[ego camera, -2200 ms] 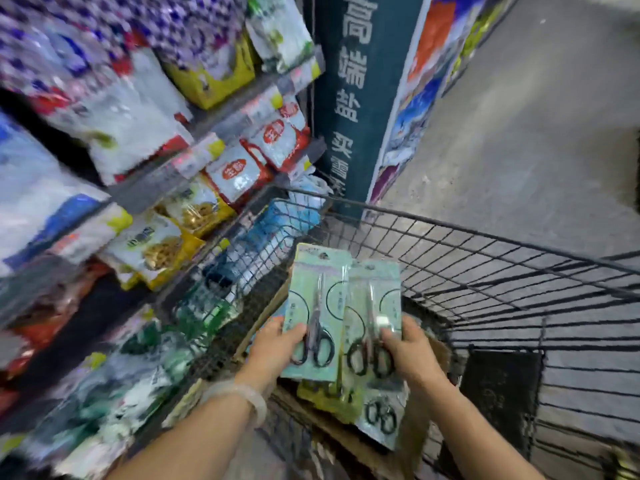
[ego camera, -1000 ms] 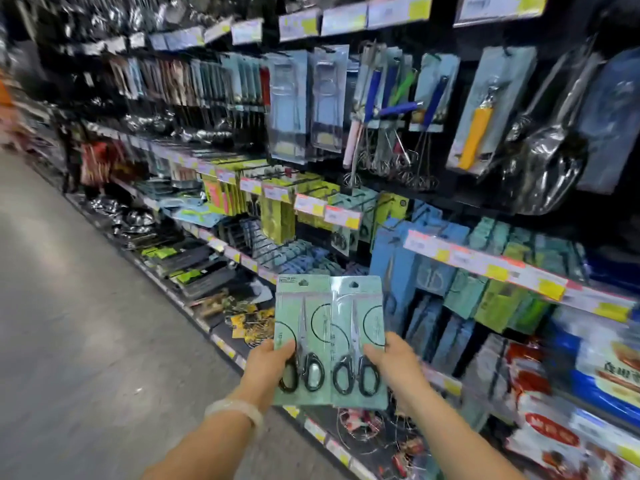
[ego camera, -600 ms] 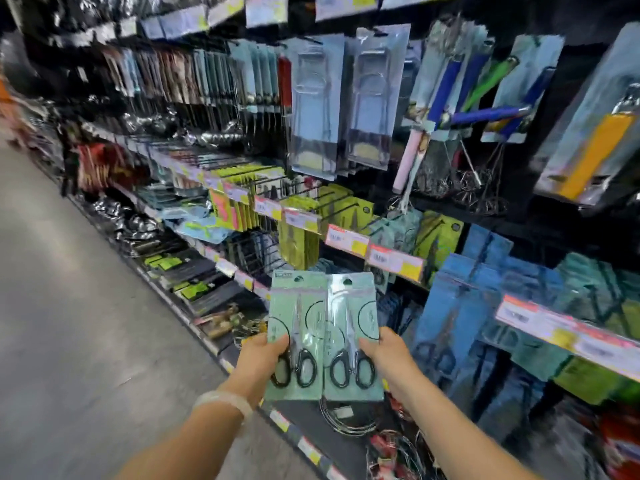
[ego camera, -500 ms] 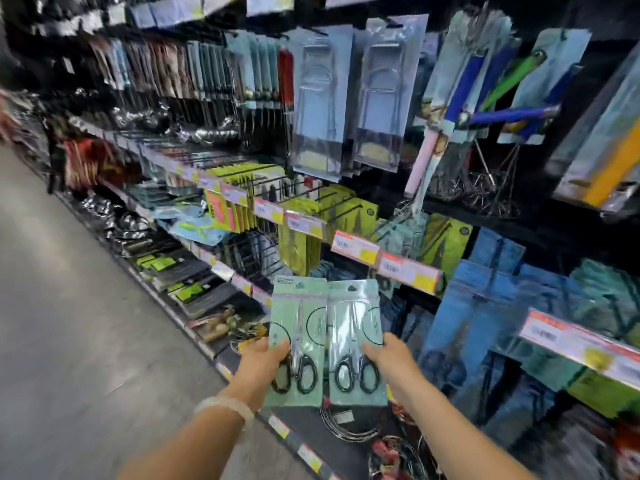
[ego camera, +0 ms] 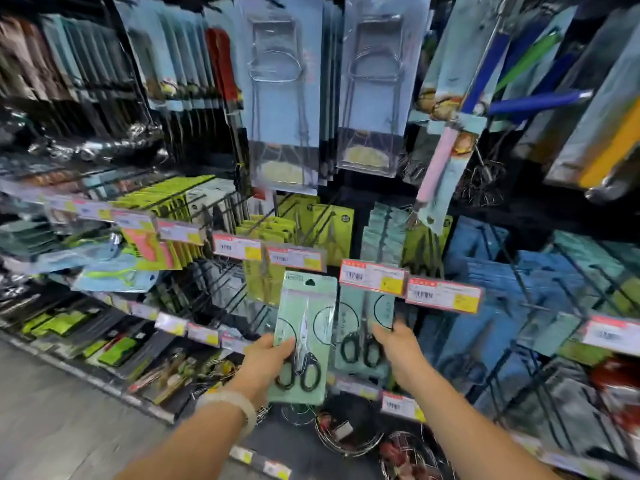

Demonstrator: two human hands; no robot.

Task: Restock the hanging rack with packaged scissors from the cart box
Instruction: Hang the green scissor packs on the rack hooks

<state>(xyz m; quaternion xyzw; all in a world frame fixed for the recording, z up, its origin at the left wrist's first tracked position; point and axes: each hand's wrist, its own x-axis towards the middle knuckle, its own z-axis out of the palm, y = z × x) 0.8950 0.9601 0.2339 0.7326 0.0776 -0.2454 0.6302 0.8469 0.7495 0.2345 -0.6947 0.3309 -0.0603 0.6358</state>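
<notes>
My left hand (ego camera: 268, 358) grips a pale green packaged pair of scissors (ego camera: 304, 337) by its lower left edge, upright in front of the rack. My right hand (ego camera: 394, 348) holds a second packaged pair of scissors (ego camera: 363, 330) by its right edge; its top is tucked behind a red and white price tag (ego camera: 372, 276). Behind it, on the hanging rack's hooks (ego camera: 384, 237), hang more pale green packs. The cart and its box are out of view.
Yellow-green packs (ego camera: 311, 220) hang to the left, blue packs (ego camera: 485, 271) to the right. Wire tongs in clear packs (ego camera: 280, 98) and whisks (ego camera: 478, 174) hang above. Wire racks (ego camera: 346, 434) lie on the bottom shelf. Grey aisle floor (ego camera: 52, 427) lies lower left.
I have stepped closer to the rack. Both hands rose and spread apart; the right pack moved forward and up under the price tag, while the left pack stays in front of the shelf.
</notes>
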